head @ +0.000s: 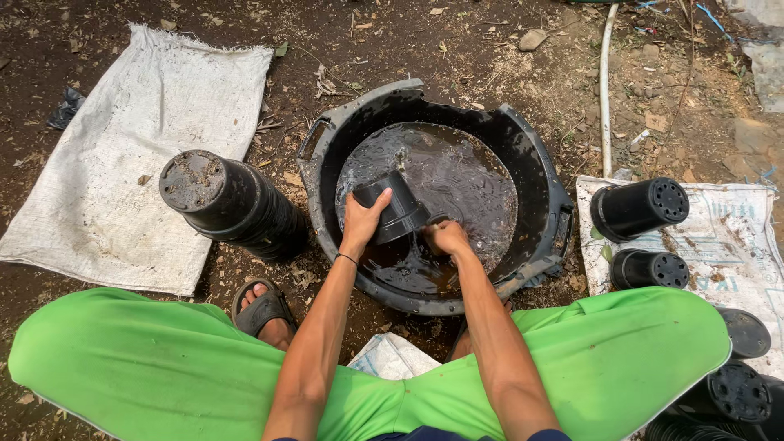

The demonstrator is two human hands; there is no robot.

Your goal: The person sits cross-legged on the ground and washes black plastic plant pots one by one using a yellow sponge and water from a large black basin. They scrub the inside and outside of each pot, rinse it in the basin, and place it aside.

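Pot (396,211) tilted over the basin (327,147) for rinsing; my left hand (361,222) clamps it; right hand (446,237) fisted beside, contents hidden.

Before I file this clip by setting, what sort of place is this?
Likely an outdoor garden or nursery work spot: bare soil strewn with dry leaves, a cracked black tub of murky water, and black plastic pots lying on woven sacks. The left hand holds one pot in the tub.
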